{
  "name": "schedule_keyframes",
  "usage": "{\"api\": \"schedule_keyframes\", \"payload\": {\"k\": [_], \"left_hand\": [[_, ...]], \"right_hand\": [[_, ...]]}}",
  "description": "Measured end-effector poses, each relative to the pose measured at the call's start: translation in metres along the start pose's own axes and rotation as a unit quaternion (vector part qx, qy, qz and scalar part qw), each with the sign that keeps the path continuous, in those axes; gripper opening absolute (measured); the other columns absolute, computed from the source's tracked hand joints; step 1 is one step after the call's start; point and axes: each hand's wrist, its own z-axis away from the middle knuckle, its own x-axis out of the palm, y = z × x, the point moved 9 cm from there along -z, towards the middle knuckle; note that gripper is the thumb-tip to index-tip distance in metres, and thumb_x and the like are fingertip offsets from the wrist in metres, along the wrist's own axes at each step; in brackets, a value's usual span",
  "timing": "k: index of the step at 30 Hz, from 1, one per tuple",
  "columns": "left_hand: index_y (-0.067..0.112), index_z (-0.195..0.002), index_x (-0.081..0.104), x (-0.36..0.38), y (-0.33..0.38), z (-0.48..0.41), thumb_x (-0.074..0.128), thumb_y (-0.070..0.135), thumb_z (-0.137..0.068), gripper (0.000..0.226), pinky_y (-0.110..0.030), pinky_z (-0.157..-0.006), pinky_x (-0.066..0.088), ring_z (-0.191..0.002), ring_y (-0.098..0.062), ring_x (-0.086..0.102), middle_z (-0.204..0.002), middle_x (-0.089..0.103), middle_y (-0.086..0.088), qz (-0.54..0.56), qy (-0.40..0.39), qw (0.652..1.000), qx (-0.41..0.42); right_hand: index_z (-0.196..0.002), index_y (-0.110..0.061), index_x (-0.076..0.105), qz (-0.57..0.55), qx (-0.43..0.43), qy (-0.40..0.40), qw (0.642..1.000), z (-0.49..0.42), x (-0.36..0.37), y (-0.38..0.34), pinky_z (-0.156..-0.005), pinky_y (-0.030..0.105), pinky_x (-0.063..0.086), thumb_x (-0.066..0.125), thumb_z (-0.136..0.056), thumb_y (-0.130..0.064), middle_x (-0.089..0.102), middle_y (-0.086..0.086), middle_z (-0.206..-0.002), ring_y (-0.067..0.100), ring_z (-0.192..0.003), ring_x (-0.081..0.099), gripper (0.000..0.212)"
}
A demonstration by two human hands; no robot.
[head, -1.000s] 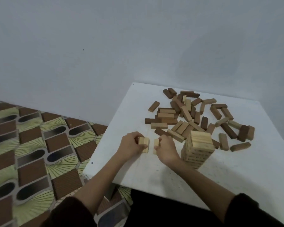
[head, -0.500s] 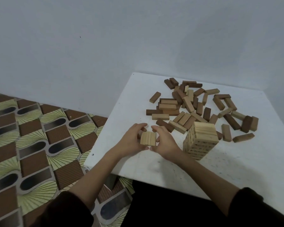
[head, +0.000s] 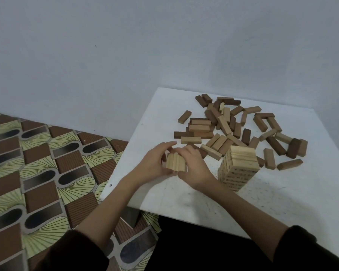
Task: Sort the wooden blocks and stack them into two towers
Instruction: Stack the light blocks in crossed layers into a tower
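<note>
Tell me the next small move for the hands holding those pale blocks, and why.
Probably lift the pale blocks and set them on the pale tower. The left hand and right hand grip a neat row of them, the tower stands just right of the right hand, and its top is the same pale wood.

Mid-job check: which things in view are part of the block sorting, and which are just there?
Job: bundle of light blocks, gripped between left hand and right hand; light tower; loose mixed blocks.
Just there: white table underneath; patterned floor; wall.
</note>
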Motion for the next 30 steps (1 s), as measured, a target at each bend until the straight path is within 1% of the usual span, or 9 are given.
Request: {"api": "schedule_keyframes", "payload": {"k": [4,7,9,11,13,15,19,24,30], "left_hand": [[0.031,-0.133,0.041,-0.033,0.034,-0.004,0.085,0.012,-0.064,0.084,-0.007,-0.072,0.035,-0.087,-0.001,0.044,-0.106,0.047,0.025,-0.020,0.043,0.997,0.056],[0.033,-0.132,0.039,-0.053,0.063,-0.005,0.084,0.013,-0.066,0.082,-0.008,-0.081,0.036,-0.100,-0.003,0.043,-0.109,0.052,0.018,-0.017,0.081,0.993,0.089],[0.032,-0.132,0.040,-0.057,0.082,-0.008,0.084,0.014,-0.067,0.082,-0.010,-0.086,0.037,-0.105,-0.007,0.045,-0.112,0.054,0.011,-0.006,0.092,0.990,0.107],[0.028,-0.136,0.040,-0.052,0.100,-0.012,0.083,0.014,-0.067,0.083,-0.010,-0.088,0.038,-0.107,-0.008,0.046,-0.113,0.053,0.011,0.002,0.085,0.989,0.121],[0.026,-0.136,0.040,-0.041,0.116,-0.016,0.084,0.013,-0.066,0.084,-0.009,-0.087,0.039,-0.106,-0.007,0.047,-0.114,0.053,0.008,0.016,0.073,0.989,0.128],[0.027,-0.136,0.039,-0.024,0.130,-0.021,0.085,0.011,-0.064,0.086,-0.007,-0.086,0.039,-0.105,-0.007,0.048,-0.110,0.051,0.011,0.038,0.051,0.990,0.127],[0.017,-0.138,0.041,0.016,0.154,-0.030,0.084,0.015,-0.066,0.085,-0.012,-0.086,0.041,-0.100,-0.005,0.049,-0.103,0.048,0.019,0.048,0.000,0.990,0.132],[0.023,-0.142,0.035,0.040,0.161,-0.035,0.083,0.023,-0.069,0.087,-0.011,-0.087,0.037,-0.104,-0.006,0.047,-0.112,0.053,0.007,0.018,-0.041,0.990,0.130],[0.022,-0.143,0.035,0.051,0.156,-0.033,0.082,0.026,-0.069,0.088,-0.031,-0.097,0.043,-0.110,-0.009,0.049,-0.108,0.050,0.016,-0.001,-0.058,0.992,0.109]], "right_hand": [[-0.135,-0.021,0.044,0.062,-0.056,0.063,0.995,0.000,-0.040,-0.037,-0.093,0.035,0.039,0.063,-0.075,-0.003,0.044,0.002,-0.125,0.020,-0.115,0.036,0.065],[-0.132,-0.018,0.049,0.099,-0.116,0.115,0.982,0.003,-0.075,-0.060,-0.091,0.036,0.039,0.064,-0.071,-0.003,0.050,0.003,-0.117,0.022,-0.106,0.042,0.065],[-0.128,-0.017,0.053,0.118,-0.162,0.130,0.971,0.010,-0.098,-0.069,-0.088,0.030,0.036,0.067,-0.067,-0.004,0.054,0.002,-0.111,0.019,-0.099,0.044,0.064],[-0.125,-0.016,0.056,0.110,-0.190,0.135,0.966,0.021,-0.121,-0.071,-0.085,0.020,0.030,0.071,-0.065,-0.009,0.056,-0.001,-0.106,0.007,-0.096,0.038,0.062],[-0.126,-0.016,0.054,0.076,-0.172,0.118,0.975,0.032,-0.140,-0.059,-0.088,0.014,0.027,0.069,-0.068,-0.022,0.052,-0.004,-0.109,0.000,-0.096,0.032,0.061],[-0.129,-0.017,0.051,0.046,-0.155,0.099,0.982,0.046,-0.154,-0.043,-0.091,0.003,0.023,0.068,-0.070,-0.028,0.050,-0.007,-0.114,0.001,-0.101,0.035,0.063],[-0.124,-0.038,0.040,0.027,-0.118,0.094,0.988,0.068,-0.172,-0.007,-0.086,-0.005,0.025,0.080,-0.070,-0.016,0.048,-0.020,-0.109,-0.017,-0.103,0.039,0.071],[-0.129,-0.027,0.047,0.011,-0.088,0.092,0.992,0.080,-0.176,0.023,-0.087,0.005,0.036,0.079,-0.070,-0.007,0.057,-0.003,-0.113,0.007,-0.106,0.050,0.071],[-0.132,-0.025,0.044,-0.001,-0.101,0.081,0.992,0.084,-0.169,0.038,-0.088,0.005,0.035,0.081,-0.072,-0.016,0.054,-0.012,-0.111,0.000,-0.106,0.048,0.070]]}}
